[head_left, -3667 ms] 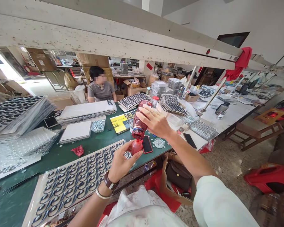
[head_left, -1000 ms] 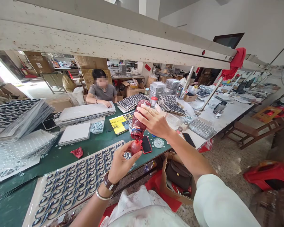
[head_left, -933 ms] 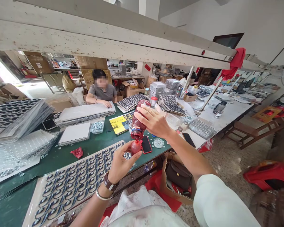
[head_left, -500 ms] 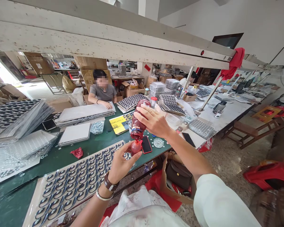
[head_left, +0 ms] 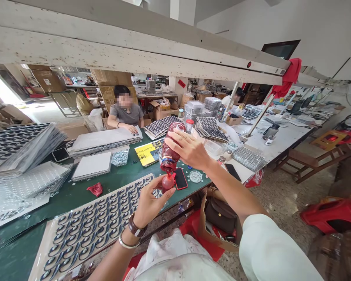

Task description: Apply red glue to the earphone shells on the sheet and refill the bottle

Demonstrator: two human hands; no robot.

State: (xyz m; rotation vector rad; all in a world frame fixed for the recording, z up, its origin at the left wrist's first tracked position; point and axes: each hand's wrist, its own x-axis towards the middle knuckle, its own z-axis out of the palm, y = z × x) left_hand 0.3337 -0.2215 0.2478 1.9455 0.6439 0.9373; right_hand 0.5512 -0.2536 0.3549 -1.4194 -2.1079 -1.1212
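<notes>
My right hand (head_left: 188,146) is wrapped round a jar of dark red liquid (head_left: 170,150), tipped with its mouth downward. Red liquid runs from the jar's rim into a small reddish bottle (head_left: 167,183) just below. Thumb and fingers of my left hand (head_left: 152,197) grip that small bottle upright above the table edge. Beside it on the green table (head_left: 117,171) lies a phone with a red edge (head_left: 181,178). Left of my left hand is a sheet with rows of dark curved pieces and round studs (head_left: 102,220).
A crumpled red scrap (head_left: 95,189) and a yellow booklet (head_left: 148,154) lie on the table. Stacked sheets (head_left: 20,144) stand at the left. Across the table sits another person (head_left: 125,113). A white beam (head_left: 134,50) spans overhead; a cardboard box (head_left: 219,240) stands below the edge.
The jar has shifted very slightly left and stays tipped over the small bottle, red liquid still running. Both my hands keep their grips. The other person's hand has moved a little.
</notes>
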